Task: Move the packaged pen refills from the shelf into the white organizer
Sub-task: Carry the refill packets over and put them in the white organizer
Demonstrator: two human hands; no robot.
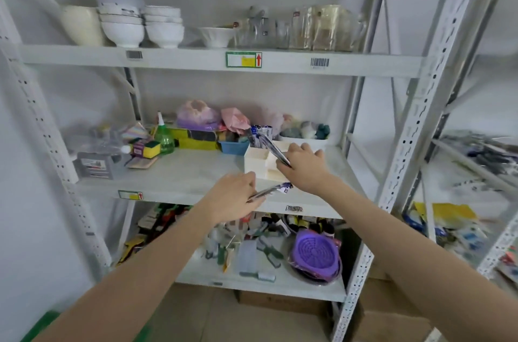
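Observation:
The white organizer (256,163) stands on the middle shelf (190,173), right of centre. Several refill packs (259,135) stick up from its back compartment. My right hand (304,166) is over the organizer's front right and grips one clear refill pack (276,151) that slants up toward the back compartment. My left hand (234,197) is at the shelf's front edge, just in front of the organizer, and pinches another refill pack (273,190) with a blue-printed end pointing right.
On the middle shelf are a green spray bottle (164,138), sponges, a blue tray (234,145) and a white bin of soft items (304,142). Bowls and glassware fill the upper shelf. Brushes and a purple strainer (315,253) lie on the lower shelf. A steel upright (412,128) stands at the right.

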